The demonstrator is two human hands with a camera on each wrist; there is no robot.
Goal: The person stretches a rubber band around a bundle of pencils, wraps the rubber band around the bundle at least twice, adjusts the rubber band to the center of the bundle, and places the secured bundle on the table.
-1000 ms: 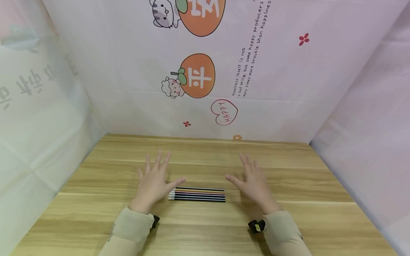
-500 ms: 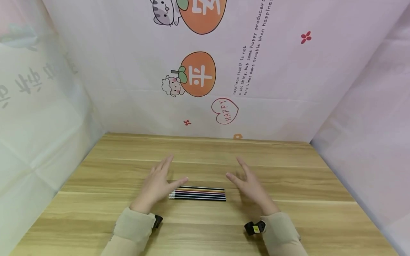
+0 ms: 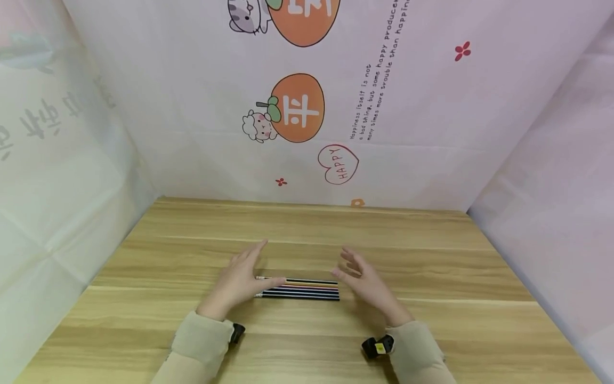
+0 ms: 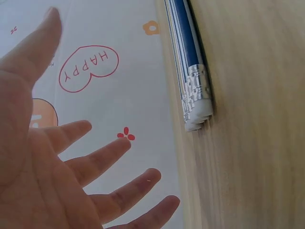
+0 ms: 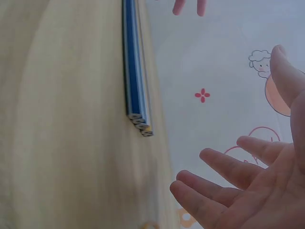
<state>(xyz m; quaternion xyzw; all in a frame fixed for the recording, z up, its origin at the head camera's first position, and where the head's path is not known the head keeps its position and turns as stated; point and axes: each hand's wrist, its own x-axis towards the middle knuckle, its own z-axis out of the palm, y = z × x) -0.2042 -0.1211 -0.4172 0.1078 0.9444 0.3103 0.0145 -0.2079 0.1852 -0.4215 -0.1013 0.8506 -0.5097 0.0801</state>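
Observation:
Several striped pencils (image 3: 307, 290) lie side by side on the wooden table, in a flat row running left to right. Their white erasers and silver ferrules (image 4: 196, 90) are at the left end, seen close in the left wrist view. The unsharpened flat ends (image 5: 140, 125) show in the right wrist view. My left hand (image 3: 236, 282) hovers over the eraser end, thumb across it in the head view, fingers spread and holding nothing. Beyond the other end, my right hand (image 3: 366, 282) is held apart from the pencils with its fingers relaxed and nothing in them.
The wooden table (image 3: 297, 352) reaches to a white printed cloth (image 3: 201, 106) hanging behind it. More cloth hangs at the left and right sides. A black wrist camera (image 3: 376, 346) sits at the right cuff, another black device (image 3: 237, 333) at the left.
Both hands have moved inward a little toward the pencils, with their fingers drawing less wide than before. The pencils stay in place on the table; the head view has tilted slightly.

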